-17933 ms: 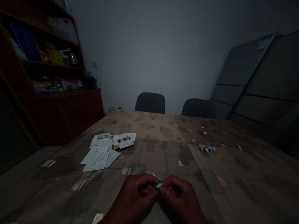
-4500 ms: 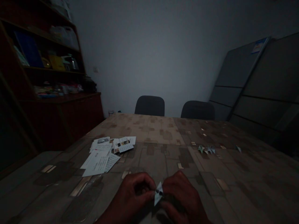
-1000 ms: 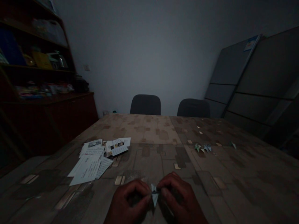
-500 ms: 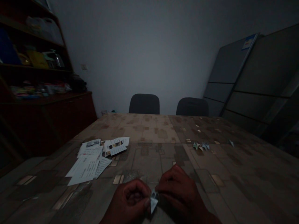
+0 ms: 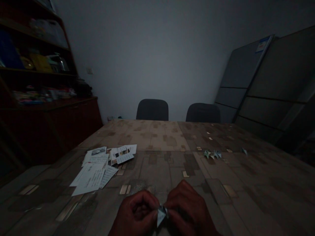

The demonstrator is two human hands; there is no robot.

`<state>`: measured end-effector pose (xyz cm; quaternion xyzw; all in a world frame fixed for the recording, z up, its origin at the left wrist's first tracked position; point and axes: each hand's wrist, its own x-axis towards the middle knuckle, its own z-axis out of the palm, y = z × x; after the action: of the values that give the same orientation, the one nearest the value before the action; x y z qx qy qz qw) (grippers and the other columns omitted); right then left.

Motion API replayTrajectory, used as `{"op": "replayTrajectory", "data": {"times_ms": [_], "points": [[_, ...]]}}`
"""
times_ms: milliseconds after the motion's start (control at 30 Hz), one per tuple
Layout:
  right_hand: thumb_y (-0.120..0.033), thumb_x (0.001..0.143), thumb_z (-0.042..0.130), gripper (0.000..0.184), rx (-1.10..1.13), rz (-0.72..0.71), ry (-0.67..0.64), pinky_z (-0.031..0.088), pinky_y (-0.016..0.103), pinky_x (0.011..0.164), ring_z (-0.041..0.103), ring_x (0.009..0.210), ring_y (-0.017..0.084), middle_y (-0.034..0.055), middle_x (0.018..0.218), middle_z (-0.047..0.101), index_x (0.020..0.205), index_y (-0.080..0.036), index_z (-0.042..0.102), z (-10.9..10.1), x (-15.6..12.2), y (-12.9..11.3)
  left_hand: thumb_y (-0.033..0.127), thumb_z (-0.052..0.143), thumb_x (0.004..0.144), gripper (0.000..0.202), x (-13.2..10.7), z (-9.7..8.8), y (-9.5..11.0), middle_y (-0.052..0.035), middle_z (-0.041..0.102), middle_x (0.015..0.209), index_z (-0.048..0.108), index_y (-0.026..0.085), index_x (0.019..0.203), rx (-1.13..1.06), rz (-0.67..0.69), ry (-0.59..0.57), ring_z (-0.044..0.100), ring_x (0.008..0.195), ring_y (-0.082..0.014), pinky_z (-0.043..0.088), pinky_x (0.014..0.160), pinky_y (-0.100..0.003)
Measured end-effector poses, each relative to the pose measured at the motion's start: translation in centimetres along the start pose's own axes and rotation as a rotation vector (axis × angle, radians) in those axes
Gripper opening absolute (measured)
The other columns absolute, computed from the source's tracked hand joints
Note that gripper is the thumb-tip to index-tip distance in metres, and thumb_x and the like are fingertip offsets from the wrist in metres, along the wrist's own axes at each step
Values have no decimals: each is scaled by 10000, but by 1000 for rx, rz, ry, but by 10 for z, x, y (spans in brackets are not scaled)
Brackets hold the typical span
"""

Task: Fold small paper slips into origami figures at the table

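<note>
"Shaping what?"
"Small folded paper (image 5: pixel 161 216), between both hands at the table's (image 5: pixel 157 164) near side. Creasing step, I'd judge."
"Grip?"
"Left hand (image 5: pixel 137 211) and right hand (image 5: pixel 188 206) each pinch an edge."
"Next?"
"Probably calls for fine fingertip pressure."
"Changed?"
"Right knuckles sit lower than half a second ago."

Seeing left hand (image 5: pixel 136 213) pinching small folded paper (image 5: pixel 160 216), right hand (image 5: pixel 189 208) gripping its other side. From hands, printed papers (image 5: pixel 90 178) are overlapping on patterned tablecloth (image 5: pixel 157 172) over toward ten o'clock; folded pieces (image 5: pixel 217 154) are sitting bunched near one; beyond tablecloth, dark chairs (image 5: pixel 152 110) are standing at twelve and one.
</note>
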<state>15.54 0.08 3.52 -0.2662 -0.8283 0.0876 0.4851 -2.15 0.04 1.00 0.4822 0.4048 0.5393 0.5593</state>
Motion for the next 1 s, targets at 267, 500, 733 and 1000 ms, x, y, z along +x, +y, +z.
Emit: {"op": "replayTrajectory", "data": {"times_ms": [267,500,733,1000], "points": [[-221,970,499,185,20,-8,22,477,333,627,628,656,180,56,736,703,940,-180,678,0,1,-1,118,758,584,139,0,1,3,-4,661,587,639,166,533,-15,81,53,608,556,-139,463,532,-227],[-214,924,595,85,-38,-35,45,476,326,616,614,658,185,64,750,705,932,-167,666,1,-3,1,119,757,612,137,0,-2,-1,-10,673,600,647,163,544,-19,71,19,624,568,-145,474,545,-229],[-210,974,529,191,-77,-53,15,475,301,604,588,634,170,51,710,696,881,-175,692,0,-2,0,146,784,618,163,1,-2,-2,-8,671,594,643,166,539,-12,80,3,618,556,-142,480,543,-232],[-226,972,512,179,-46,-22,26,471,322,594,598,628,176,49,701,683,874,-189,658,2,-1,0,120,742,655,131,1,-6,-5,-13,684,613,660,169,566,35,123,-23,633,585,-149,477,556,-232]]}}
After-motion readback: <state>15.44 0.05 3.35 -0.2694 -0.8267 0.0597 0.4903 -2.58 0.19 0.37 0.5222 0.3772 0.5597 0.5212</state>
